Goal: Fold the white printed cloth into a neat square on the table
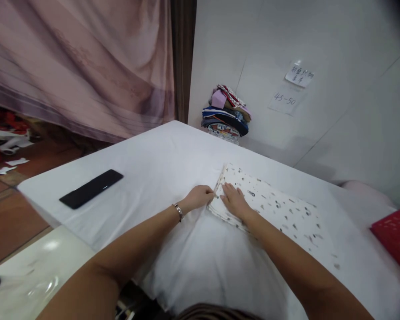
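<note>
A white cloth with small dark prints (280,209) lies folded in layers on the white-covered table (146,160). At the cloth's left edge my left hand (200,197) is closed, its thumb and fingertips pinching the edge of the layers. My right hand (234,200) rests palm down on top of the cloth near the same edge, fingers spread. A metal bracelet (178,212) circles my left wrist.
A black flat object (91,189) lies on the table's left part. Folded fabrics (225,111) are stacked at the far edge by the wall. A red item (396,238) sits at the right edge. Pink curtain (86,66) hangs behind the table at left.
</note>
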Motion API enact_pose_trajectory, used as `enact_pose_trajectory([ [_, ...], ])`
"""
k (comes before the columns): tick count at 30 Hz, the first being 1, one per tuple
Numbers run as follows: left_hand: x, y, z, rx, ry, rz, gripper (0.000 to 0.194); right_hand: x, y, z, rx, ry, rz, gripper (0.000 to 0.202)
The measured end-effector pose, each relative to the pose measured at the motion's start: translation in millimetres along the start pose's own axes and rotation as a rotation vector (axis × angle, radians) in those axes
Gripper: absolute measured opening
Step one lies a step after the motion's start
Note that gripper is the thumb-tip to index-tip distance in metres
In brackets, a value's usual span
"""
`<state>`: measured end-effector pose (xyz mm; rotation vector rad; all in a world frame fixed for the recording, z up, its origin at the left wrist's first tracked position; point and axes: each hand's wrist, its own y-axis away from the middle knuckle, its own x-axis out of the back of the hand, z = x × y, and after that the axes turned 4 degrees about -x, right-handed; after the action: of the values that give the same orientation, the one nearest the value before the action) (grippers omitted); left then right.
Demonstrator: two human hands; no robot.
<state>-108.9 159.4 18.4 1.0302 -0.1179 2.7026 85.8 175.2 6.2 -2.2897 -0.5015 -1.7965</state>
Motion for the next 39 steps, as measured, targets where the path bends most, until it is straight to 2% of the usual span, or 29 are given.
enact_pose_trajectory([
  [5,-9.6,27,3,0.002,0.051,0.037,0.027,-3,29,-7,-0.027,-0.068,0.142,0.04],
  [10,-4.7,36,-3,0.014,0.053,0.041,0.026,-10,57,-17,0.166,-0.156,0.31,0.026],
  [13,-0.3,41,-7,-0.038,0.042,0.004,0.021,-16,65,-27,0.178,-0.172,0.365,0.02],
  [18,3.0,45,-9,-0.11,0.058,-0.072,0.017,-19,61,-42,0.149,-0.124,0.355,0.016],
  [24,1.2,46,-6,-0.159,-0.055,-0.071,0.016,-20,52,-50,0.079,-0.077,0.285,0.017],
  [28,-0.1,46,-6,-0.137,-0.045,-0.072,0.016,-19,51,-50,0.052,-0.123,0.29,0.024],
  [33,-0.7,46,-6,-0.119,0.01,-0.054,0.014,-19,60,-48,0.09,-0.214,0.401,0.027],
  [36,0.0,45,-5,-0.059,0.085,-0.043,0.013,-21,64,-48,0.155,-0.167,0.417,0.028],
  [39,0.7,42,-4,0.005,0.117,-0.025,0.011,-25,64,-49,0.198,-0.076,0.373,0.026],
])
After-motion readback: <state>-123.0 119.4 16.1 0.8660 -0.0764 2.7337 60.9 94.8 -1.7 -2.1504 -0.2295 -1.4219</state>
